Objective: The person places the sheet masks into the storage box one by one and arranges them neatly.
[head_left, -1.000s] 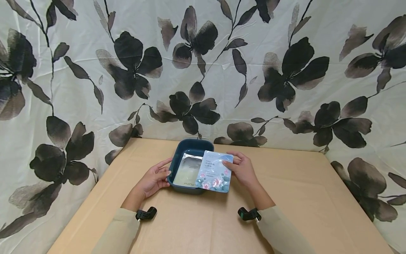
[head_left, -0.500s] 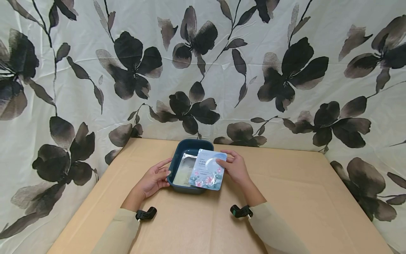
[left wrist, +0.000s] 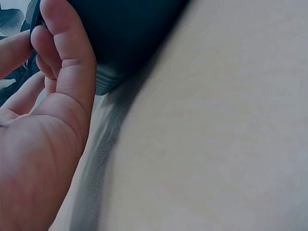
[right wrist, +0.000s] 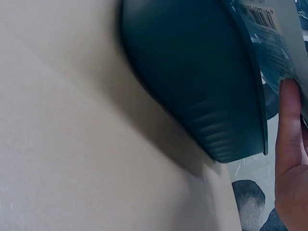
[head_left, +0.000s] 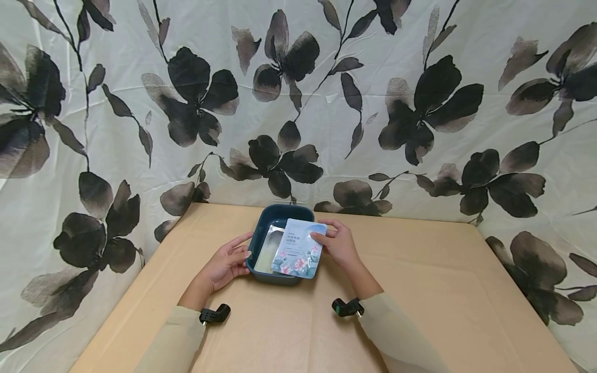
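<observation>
A dark blue plastic basin (head_left: pixel 268 221) stands near the table's far edge. My left hand (head_left: pixel 226 265) pinches its left rim between thumb and fingers; the left wrist view shows the fingertips at the rim of the basin (left wrist: pixel 130 38). In the basin lies a silvery, pale-yellow sachet (head_left: pixel 268 253), partly covered. Over it my right hand (head_left: pixel 339 244) pinches a light blue flowered sachet (head_left: pixel 298 249) by its upper right edge. This sachet slants across the basin's right side and front rim. Its back, with a barcode, shows in the right wrist view, beside the basin (right wrist: pixel 187 72).
A tan-covered table (head_left: pixel 420 290) spreads out around the basin. Behind it and along the sides hangs a white cloth (head_left: pixel 354 129) with dark flowers. Each wrist wears a small black camera (head_left: pixel 215 314).
My right hand has moved left with the blue sachet, bringing it further over the basin and covering more of the silvery one. My left hand and the basin have stayed in place.
</observation>
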Demonstrator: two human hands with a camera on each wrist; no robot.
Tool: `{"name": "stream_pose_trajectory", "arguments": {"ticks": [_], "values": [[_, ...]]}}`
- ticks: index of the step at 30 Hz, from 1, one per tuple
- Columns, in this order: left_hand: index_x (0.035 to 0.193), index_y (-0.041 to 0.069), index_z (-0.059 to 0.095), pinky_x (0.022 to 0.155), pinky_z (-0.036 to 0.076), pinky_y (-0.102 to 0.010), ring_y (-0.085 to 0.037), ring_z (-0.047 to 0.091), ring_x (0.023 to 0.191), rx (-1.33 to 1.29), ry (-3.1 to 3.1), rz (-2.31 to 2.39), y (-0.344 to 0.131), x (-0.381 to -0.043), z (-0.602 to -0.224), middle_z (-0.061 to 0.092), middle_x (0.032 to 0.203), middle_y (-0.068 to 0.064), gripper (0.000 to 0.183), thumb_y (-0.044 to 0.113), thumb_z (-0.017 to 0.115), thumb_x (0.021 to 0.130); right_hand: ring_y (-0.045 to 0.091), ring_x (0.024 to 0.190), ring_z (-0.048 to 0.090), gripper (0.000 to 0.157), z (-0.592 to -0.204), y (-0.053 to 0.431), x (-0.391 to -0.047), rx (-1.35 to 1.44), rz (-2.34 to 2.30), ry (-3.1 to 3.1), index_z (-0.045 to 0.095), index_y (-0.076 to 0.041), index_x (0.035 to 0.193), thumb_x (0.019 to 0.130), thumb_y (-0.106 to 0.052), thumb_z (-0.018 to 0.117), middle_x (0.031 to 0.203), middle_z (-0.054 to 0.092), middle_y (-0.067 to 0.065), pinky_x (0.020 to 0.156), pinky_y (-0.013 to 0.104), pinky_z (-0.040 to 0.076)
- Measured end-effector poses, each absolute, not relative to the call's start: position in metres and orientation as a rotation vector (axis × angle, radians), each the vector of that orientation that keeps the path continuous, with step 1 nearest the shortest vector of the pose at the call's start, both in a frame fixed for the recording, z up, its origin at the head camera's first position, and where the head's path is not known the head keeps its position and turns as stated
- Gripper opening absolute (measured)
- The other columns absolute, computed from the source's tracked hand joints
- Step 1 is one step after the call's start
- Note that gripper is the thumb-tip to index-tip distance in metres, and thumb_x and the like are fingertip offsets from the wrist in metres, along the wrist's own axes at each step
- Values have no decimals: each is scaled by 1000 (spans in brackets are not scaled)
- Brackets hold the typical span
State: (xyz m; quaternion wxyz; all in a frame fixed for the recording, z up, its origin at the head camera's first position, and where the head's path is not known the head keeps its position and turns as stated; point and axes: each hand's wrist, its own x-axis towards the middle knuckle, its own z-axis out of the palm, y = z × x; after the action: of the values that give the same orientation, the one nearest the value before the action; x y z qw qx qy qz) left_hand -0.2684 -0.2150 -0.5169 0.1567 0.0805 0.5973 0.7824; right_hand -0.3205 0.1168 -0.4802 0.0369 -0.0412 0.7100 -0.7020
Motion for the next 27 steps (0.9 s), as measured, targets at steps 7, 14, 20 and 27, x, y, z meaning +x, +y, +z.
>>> {"name": "stream_pose_trajectory", "arguments": {"ticks": [7, 14, 20, 27], "values": [[162, 18, 27, 71, 61, -27, -12, 59, 75, 210, 1724, 2231, -216, -269, -519, 58, 98, -3, 65, 6, 55, 104, 25, 88, 77, 49, -481, 111, -322, -139, -2140, 2182, 59, -11, 137, 91, -10, 78, 116, 76, 14, 74, 34, 62], [162, 18, 28, 72, 61, -27, -11, 59, 74, 211, 1728, 2226, -216, -269, -519, 59, 98, -2, 65, 7, 56, 104, 25, 89, 77, 47, -480, 105, -325, -152, -2104, 2228, 62, -14, 134, 90, -11, 79, 114, 77, 13, 72, 31, 62], [163, 15, 25, 71, 61, -27, -11, 60, 74, 232, 1707, 2235, -216, -269, -519, 59, 99, -2, 67, 6, 56, 104, 24, 90, 77, 47, -480, 100, -329, -201, -2092, 2245, 62, -16, 134, 90, -12, 79, 114, 77, 12, 75, 33, 63], [163, 16, 24, 71, 61, -27, -10, 60, 74, 231, 1701, 2233, -216, -269, -518, 60, 98, -1, 67, 6, 55, 104, 24, 89, 76, 44, -478, 95, -333, -229, -2062, 2267, 63, -17, 132, 91, -12, 78, 114, 77, 11, 73, 30, 62]]}}
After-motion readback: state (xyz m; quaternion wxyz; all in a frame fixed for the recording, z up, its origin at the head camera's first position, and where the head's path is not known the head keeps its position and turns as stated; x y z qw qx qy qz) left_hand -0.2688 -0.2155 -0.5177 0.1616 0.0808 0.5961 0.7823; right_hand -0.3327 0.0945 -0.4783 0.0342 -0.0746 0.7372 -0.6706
